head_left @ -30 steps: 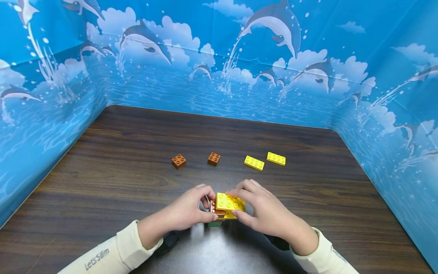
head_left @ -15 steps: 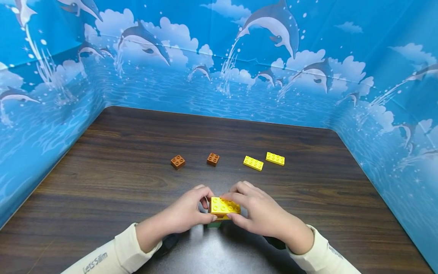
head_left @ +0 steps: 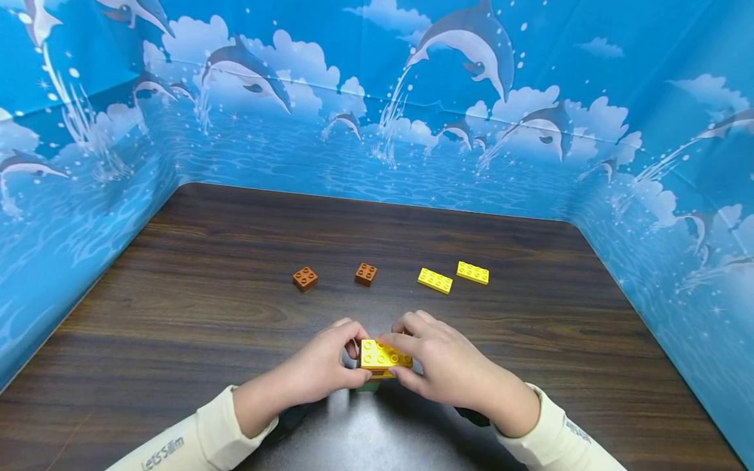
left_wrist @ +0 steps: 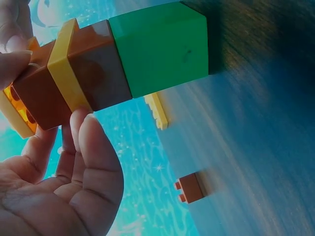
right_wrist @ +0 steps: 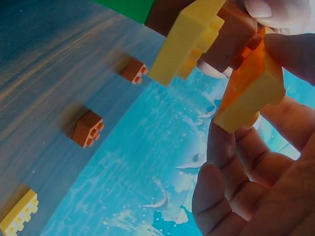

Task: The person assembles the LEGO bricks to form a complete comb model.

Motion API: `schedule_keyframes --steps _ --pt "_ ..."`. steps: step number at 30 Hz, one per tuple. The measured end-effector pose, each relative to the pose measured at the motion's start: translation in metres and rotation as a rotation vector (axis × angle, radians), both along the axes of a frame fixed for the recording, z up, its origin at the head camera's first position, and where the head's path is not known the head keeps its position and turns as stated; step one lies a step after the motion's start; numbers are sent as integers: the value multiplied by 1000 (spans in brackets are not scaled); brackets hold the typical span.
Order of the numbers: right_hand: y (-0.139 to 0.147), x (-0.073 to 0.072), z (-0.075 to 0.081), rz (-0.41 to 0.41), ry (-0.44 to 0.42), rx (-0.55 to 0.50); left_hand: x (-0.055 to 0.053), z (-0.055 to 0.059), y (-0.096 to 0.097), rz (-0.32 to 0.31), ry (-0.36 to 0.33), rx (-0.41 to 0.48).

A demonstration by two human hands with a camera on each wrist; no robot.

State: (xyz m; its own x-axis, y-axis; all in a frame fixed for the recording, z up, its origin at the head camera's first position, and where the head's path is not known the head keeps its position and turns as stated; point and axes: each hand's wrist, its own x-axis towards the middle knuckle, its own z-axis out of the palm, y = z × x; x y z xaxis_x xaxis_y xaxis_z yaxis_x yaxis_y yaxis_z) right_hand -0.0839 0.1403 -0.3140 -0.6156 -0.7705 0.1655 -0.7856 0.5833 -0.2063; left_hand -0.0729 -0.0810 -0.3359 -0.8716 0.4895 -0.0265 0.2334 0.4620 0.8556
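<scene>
In the head view my left hand (head_left: 326, 363) grips the side of a small brick tower. Its layers show in the left wrist view: a green block (left_wrist: 162, 51) at the bottom, a brown block (left_wrist: 101, 73), a yellow plate (left_wrist: 68, 69), then another brown block (left_wrist: 43, 93). My right hand (head_left: 438, 360) pinches a second yellow plate (right_wrist: 256, 96) between thumb and fingers. This plate lies over the upper brown block's studs, tilted, with a gap beneath it in the right wrist view. Both yellow plates stick out to the right of the tower.
Two brown bricks, one at left (head_left: 305, 279) and one nearer the middle (head_left: 366, 274), lie beyond the hands. Right of them are two yellow plates, a nearer one (head_left: 434, 280) and a farther one (head_left: 473, 272). A blue dolphin-print sheet (head_left: 294, 150) surrounds the dark wooden table (head_left: 177, 294).
The right hand has brought its yellow plate leftward and down, over the upper brown block whose studs showed before. The left hand has kept its grip on the tower.
</scene>
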Motion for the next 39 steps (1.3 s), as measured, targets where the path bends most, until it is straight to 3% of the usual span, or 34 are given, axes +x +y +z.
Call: schedule_keyframes --steps 9,18,26,35,39 --pt "-2 0 4 10 19 23 0 1 -1 -9 20 -13" --pt "-7 2 8 21 54 69 1 2 -2 -20 -11 -9" --pt "-7 3 9 8 33 93 1 2 -3 -29 -15 2" --pt "-4 2 4 3 10 41 4 4 -7 -11 -75 73" --pt "-1 1 2 -23 -45 18 4 3 -10 0 -78 84"
